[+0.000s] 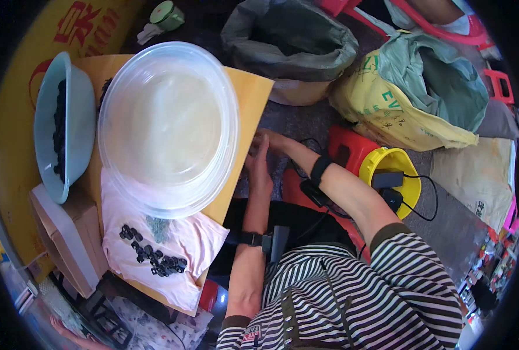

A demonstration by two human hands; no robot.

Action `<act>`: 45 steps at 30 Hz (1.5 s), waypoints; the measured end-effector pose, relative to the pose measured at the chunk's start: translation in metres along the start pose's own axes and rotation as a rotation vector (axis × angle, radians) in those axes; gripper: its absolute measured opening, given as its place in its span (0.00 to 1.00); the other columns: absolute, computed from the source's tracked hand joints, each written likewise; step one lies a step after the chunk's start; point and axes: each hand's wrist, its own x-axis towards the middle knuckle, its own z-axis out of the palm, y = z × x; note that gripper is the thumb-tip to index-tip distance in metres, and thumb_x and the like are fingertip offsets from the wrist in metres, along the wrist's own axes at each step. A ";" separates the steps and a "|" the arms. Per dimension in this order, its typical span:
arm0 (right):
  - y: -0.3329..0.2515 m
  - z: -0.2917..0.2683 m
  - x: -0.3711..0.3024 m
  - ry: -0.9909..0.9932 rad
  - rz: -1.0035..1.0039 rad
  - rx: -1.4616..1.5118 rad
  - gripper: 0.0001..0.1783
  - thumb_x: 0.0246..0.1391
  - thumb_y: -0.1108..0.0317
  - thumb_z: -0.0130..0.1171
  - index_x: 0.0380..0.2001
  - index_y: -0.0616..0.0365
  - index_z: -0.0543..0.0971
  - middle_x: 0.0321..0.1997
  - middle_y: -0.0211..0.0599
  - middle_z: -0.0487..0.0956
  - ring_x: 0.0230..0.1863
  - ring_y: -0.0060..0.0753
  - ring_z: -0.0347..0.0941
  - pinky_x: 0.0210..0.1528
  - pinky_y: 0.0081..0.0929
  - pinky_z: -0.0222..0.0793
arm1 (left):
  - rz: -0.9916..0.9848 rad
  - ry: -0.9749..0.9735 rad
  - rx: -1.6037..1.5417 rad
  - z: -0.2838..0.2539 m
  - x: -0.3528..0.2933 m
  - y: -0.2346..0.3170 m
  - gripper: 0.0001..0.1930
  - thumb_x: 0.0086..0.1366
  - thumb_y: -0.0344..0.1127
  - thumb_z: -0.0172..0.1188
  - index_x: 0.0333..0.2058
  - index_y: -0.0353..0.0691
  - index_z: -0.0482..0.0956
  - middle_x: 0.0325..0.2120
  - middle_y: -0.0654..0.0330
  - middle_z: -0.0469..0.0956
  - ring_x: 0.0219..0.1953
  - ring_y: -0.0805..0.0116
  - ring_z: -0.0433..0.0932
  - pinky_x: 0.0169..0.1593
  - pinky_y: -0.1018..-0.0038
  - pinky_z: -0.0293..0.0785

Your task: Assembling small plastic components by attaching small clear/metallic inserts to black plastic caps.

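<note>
My left hand [260,167] and my right hand [274,140] meet just off the right edge of the wooden table [253,87]. Their fingers are drawn together at the tips. Whatever lies between them is too small or hidden to make out. Nearest to them on the tabletop stands a large round clear plastic tub [172,125], which looks bare inside. In front of it a pink cloth [195,245] is spread out, bearing several small black parts [160,262] in a loose cluster. Dark bands with small devices sit around both my wrists.
A pale blue basin [81,134] with black pieces is tilted at the table's left, above a cardboard box [76,239]. Beyond my hands stand a dark lined sack [288,81] and a yellow sack [376,111]. A yellow bucket [412,186] holding black devices and a cable sits beside my right arm.
</note>
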 end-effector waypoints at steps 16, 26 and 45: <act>-0.138 0.059 -0.082 0.149 -0.091 -1.249 0.13 0.47 0.66 0.61 0.32 0.65 0.81 0.34 0.48 0.82 0.34 0.40 0.80 0.34 0.36 0.74 | 0.510 0.205 0.277 -0.022 -0.004 -0.006 0.14 0.69 0.32 0.48 0.52 0.39 0.73 0.46 0.58 0.76 0.50 0.66 0.73 0.55 0.69 0.68; -0.136 0.034 -0.197 0.064 -0.157 -1.281 0.11 0.50 0.65 0.63 0.36 0.58 0.79 0.37 0.36 0.79 0.41 0.26 0.72 0.44 0.28 0.69 | 0.719 -0.217 0.181 0.004 -0.115 0.053 0.14 0.67 0.26 0.51 0.50 0.35 0.76 0.39 0.59 0.75 0.43 0.70 0.73 0.48 0.77 0.68; -0.206 0.163 -0.307 -0.149 -0.152 -1.221 0.12 0.53 0.62 0.62 0.38 0.56 0.78 0.37 0.33 0.77 0.40 0.25 0.72 0.43 0.28 0.69 | 0.799 -0.388 0.012 -0.056 -0.239 0.116 0.17 0.64 0.25 0.51 0.52 0.33 0.74 0.34 0.62 0.71 0.38 0.77 0.70 0.44 0.82 0.65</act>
